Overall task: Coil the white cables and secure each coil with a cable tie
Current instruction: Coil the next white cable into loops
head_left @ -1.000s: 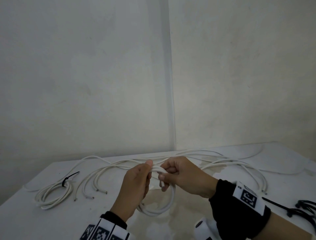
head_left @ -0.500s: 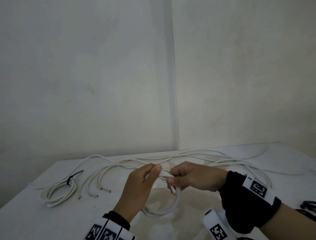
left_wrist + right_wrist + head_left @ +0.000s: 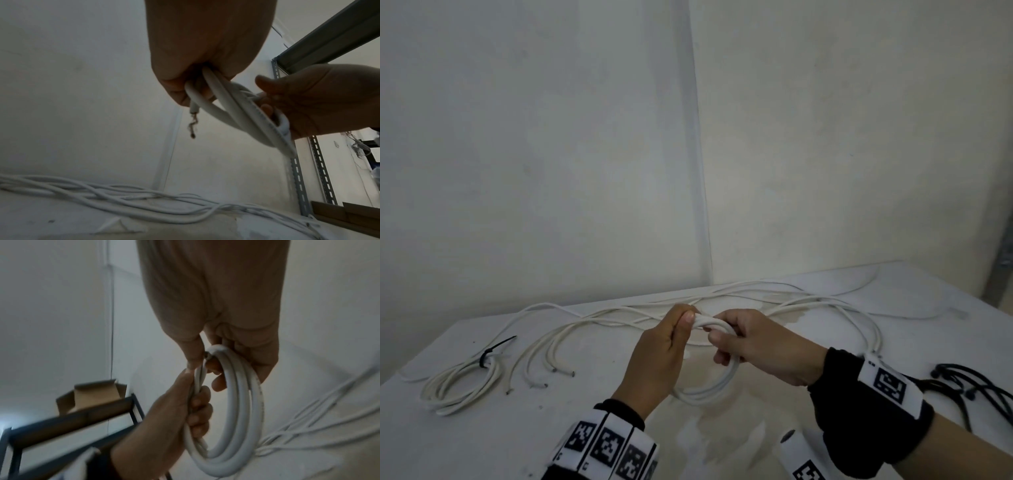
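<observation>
A small coil of white cable [image 3: 710, 390] [image 3: 236, 426] [image 3: 232, 110] hangs between both hands above the white table [image 3: 482, 442]. My left hand [image 3: 671, 342] [image 3: 185, 405] grips the coil's left side, fingers curled round the strands. My right hand [image 3: 739, 339] [image 3: 304, 100] holds the top right of the coil and pinches a cable end [image 3: 206, 357]. A bare frayed cable end [image 3: 193, 125] pokes out under the left fist. Several loose white cables [image 3: 599, 322] [image 3: 102, 199] lie behind. A finished coil [image 3: 462, 383] with a black tie [image 3: 493, 349] lies far left.
A bunch of black cable ties [image 3: 969, 387] lies on the table at the right, behind my right wrist. Two walls meet in a corner [image 3: 702, 205] close behind the table. A metal rack [image 3: 320, 170] and cardboard box [image 3: 92, 395] stand off to the sides.
Both hands stay on the coil. The right hand has shifted its hold along the top strands and wound the cable end closer against the coil. The head view has dipped slightly.
</observation>
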### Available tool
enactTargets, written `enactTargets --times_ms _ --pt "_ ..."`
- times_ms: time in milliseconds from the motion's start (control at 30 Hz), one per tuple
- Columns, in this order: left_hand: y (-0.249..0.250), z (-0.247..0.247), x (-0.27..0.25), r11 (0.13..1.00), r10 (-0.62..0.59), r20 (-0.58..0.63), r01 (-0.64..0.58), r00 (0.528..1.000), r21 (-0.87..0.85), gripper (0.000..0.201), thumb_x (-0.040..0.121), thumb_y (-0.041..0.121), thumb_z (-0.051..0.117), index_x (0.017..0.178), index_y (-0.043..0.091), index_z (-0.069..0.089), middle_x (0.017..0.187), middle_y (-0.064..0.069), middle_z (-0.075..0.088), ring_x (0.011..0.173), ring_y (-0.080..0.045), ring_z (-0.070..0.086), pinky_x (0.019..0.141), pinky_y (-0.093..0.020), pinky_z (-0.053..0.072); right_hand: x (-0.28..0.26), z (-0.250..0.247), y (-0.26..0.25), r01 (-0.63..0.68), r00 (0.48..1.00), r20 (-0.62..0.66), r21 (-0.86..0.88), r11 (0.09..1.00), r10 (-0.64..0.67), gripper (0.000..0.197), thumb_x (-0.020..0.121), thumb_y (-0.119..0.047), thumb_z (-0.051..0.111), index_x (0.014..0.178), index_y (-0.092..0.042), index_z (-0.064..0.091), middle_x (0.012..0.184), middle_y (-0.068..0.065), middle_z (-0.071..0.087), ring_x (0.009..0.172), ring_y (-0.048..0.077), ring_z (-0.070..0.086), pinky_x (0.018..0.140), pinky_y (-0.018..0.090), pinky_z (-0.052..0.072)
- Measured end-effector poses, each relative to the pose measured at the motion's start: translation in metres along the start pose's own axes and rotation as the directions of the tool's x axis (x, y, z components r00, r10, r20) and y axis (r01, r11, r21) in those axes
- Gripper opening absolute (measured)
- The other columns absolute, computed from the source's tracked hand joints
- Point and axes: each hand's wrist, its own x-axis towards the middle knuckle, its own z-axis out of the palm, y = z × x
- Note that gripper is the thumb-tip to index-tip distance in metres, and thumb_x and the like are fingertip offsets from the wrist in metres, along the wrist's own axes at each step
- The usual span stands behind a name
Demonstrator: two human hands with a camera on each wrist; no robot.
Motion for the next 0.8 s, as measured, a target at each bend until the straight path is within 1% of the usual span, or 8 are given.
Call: enactTargets --times_ms 133,267,333,433,500,600,733,800 --pt "0.006 0.009 0.005 0.997 0.024 0.021 -0.026 0.999 0.074 0.026 0.091 0.056 0.022 0.083 0.044 0.043 0.055 0.010 0.046 0.051 -0.006 0.044 0.048 -0.019 0.029 -0.005 -0.012 0.006 0.008 0.998 -0.063 -0.131 0.991 -0.016 0.015 0.095 -0.016 0.049 0.081 -0.018 0.055 0.065 0.000 0.058 0.054 -0.004 0.055 0.057 0.011 0.041" --pt "0.012 0.016 0.008 1.000 0.010 0.040 -0.010 0.999 0.005 0.027 0.088 0.051 0.028 0.085 0.037 0.051 0.056 0.014 0.047 0.049 -0.006 0.041 0.048 -0.017 0.029 -0.010 -0.020 0.007 -0.007 0.996 -0.091 -0.092 0.996 -0.002 0.021 0.095 -0.014 0.048 0.075 -0.017 0.053 0.063 -0.002 0.054 0.054 -0.001 0.053 0.056 0.012 0.040" --pt "0.019 0.020 0.008 0.983 -0.063 0.056 0.072 0.996 -0.170 0.030 0.094 0.044 0.035 0.091 0.024 0.057 0.053 0.009 0.042 0.045 -0.005 0.039 0.049 -0.017 0.032 -0.011 -0.022 0.007 -0.002 0.994 -0.106 -0.041 0.999 -0.002 0.019 0.096 -0.010 0.047 0.078 -0.013 0.053 0.065 -0.003 0.050 0.052 -0.001 0.052 0.053 0.010 0.040" --pt "0.034 0.019 0.008 0.859 -0.229 0.182 0.286 0.956 -0.425 0.026 0.096 0.030 0.041 0.099 0.011 0.059 0.056 0.003 0.040 0.044 -0.010 0.050 0.046 -0.022 0.042 -0.012 -0.024 0.009 -0.009 0.991 -0.132 -0.001 1.000 0.009 0.014 0.096 -0.008 0.044 0.085 -0.010 0.051 0.066 -0.001 0.046 0.049 0.002 0.048 0.051 0.012 0.041" --pt "0.039 0.019 0.007 0.785 -0.256 0.263 0.359 0.930 -0.504 0.030 0.095 0.031 0.041 0.102 0.006 0.057 0.054 0.004 0.037 0.041 -0.011 0.046 0.042 -0.021 0.038 -0.013 -0.024 0.011 -0.019 0.989 -0.145 0.012 1.000 0.021 0.010 0.097 -0.008 0.044 0.091 -0.008 0.052 0.067 -0.002 0.046 0.050 0.004 0.046 0.052 0.014 0.043" --pt "0.043 0.018 0.006 0.722 -0.284 0.315 0.418 0.906 -0.552 0.030 0.096 0.032 0.039 0.098 0.005 0.054 0.052 0.006 0.029 0.039 -0.007 0.027 0.038 -0.018 0.025 -0.015 -0.022 0.014 -0.030 0.989 -0.140 0.065 0.997 0.038 0.009 0.097 -0.010 0.044 0.095 -0.007 0.052 0.068 -0.001 0.044 0.047 0.003 0.041 0.054 0.019 0.044" --pt "0.044 0.021 0.006 0.797 -0.276 0.255 0.369 0.927 -0.478 0.029 0.098 0.031 0.037 0.077 0.015 0.050 0.050 0.009 0.030 0.040 -0.005 0.025 0.040 -0.018 0.023 -0.015 -0.024 0.010 -0.081 0.992 -0.085 0.159 0.984 0.095 0.009 0.096 -0.012 0.046 0.094 -0.011 0.054 0.068 -0.001 0.042 0.050 0.006 0.037 0.056 0.021 0.041" --pt "0.042 0.023 0.006 0.855 -0.230 0.208 0.300 0.951 -0.424 0.026 0.098 0.028 0.038 0.079 0.016 0.051 0.050 0.008 0.033 0.039 -0.004 0.027 0.039 -0.018 0.024 -0.016 -0.024 0.007 -0.114 0.990 -0.054 0.227 0.967 0.130 0.016 0.097 -0.021 0.044 0.093 -0.010 0.055 0.065 -0.001 0.040 0.052 0.009 0.035 0.056 0.022 0.038"
